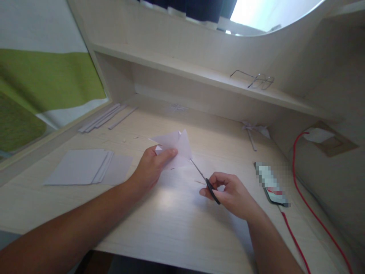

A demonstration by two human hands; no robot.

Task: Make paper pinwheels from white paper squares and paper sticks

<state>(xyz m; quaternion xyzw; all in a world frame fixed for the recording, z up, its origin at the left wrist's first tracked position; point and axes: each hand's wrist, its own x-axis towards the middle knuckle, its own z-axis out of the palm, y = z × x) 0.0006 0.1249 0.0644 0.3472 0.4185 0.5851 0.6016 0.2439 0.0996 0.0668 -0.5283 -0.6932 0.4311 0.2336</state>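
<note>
Left hand [150, 167] pinched a folded white paper piece [175, 146], thumb on top, fingers under; paper was held just above the desk [171, 224] near its middle. Right hand [232, 194] was closed around the black handles of the scissors [203, 179]; thin metal blades pointed up-left, tips touching the paper's lower right edge. Couldn't tell how far the blades were parted.

Room: bare pale wood-grain desk in front of both hands, toward the near edge. Left: flat stack of white sheets [85, 167], well apart from the hand. Far left back: cut paper strips [105, 118] by the desk edge. Right: phone [272, 184] near the right wrist, red cable [302, 198] running along the side wall. Back shelf [185, 68] overhung the rear; wire-frame glasses [256, 80] lay on it. Small paper shape [253, 131] under the shelf.
</note>
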